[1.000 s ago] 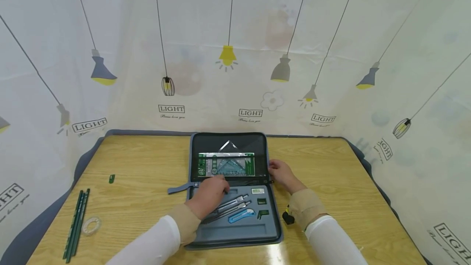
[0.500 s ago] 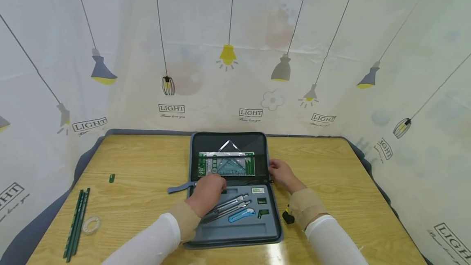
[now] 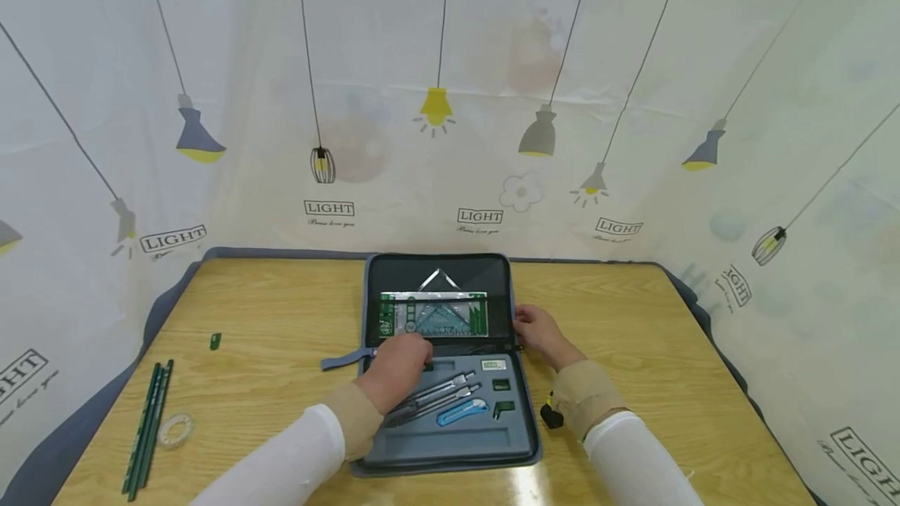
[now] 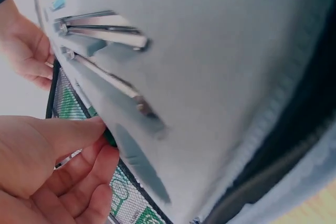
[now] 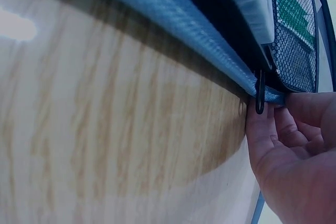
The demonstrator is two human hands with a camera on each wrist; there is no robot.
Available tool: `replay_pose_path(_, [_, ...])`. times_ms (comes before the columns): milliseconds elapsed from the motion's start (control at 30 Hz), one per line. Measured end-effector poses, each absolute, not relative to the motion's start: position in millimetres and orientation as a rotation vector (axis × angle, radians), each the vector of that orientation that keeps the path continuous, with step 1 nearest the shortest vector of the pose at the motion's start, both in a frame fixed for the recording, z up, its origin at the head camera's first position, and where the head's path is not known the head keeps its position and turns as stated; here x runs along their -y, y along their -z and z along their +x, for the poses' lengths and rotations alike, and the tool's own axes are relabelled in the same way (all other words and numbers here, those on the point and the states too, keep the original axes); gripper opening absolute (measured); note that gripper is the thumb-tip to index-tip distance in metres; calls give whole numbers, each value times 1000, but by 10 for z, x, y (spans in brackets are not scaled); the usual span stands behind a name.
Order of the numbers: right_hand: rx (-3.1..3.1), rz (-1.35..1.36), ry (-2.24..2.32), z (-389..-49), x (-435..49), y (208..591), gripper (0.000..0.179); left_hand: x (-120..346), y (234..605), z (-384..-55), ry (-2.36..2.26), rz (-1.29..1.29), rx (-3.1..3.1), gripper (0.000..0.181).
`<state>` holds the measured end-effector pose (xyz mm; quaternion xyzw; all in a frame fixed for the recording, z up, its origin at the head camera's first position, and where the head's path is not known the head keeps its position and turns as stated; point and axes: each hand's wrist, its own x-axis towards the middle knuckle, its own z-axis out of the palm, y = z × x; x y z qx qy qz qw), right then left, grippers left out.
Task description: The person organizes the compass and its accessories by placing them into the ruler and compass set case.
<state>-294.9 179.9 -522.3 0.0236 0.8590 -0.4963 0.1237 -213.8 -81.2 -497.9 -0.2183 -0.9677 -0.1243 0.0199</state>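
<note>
A zippered drawing-set case [image 3: 450, 451] lies open on the table. Over its upper left slot, my left hand [image 3: 399, 369] pinches a small dark green piece [image 4: 109, 138] between thumb and fingers; its kind is mostly hidden. Near the hinge, my right hand [image 3: 543, 334] grips the case's right edge, thumb and fingers on the fabric rim [image 5: 274, 96]. Silver compasses [image 3: 443, 389] lie in the grey tray, partly under my left hand. Beside them sit a light blue utility knife [image 3: 462, 411], a white eraser [image 3: 494, 365] and small dark green pieces [image 3: 501, 385].
The lid's mesh pocket holds clear rulers and a set square [image 3: 441, 317]. Left on the table [image 3: 267, 311] are green pencils [image 3: 148, 432], a tape roll [image 3: 175, 431] and a green piece [image 3: 215, 341]. A strap [image 3: 344, 359] sticks out left. A black-yellow item [image 3: 551, 415] lies by my right wrist.
My left hand has shifted slightly left over the upper slot, still pinching the dark green piece. The right hand keeps its place on the case edge.
</note>
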Motion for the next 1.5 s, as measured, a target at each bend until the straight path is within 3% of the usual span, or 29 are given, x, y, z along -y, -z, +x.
replay_pose_path(1167, [-2496,59,1457,-2956,-1805,5256,33,811,4984,-2117,308,-774,2988,16])
replay_pose_path(1500, [-2513,41,1431,-2958,-1811,5254,34,1146,4985,-2147,592,-566,2869,5])
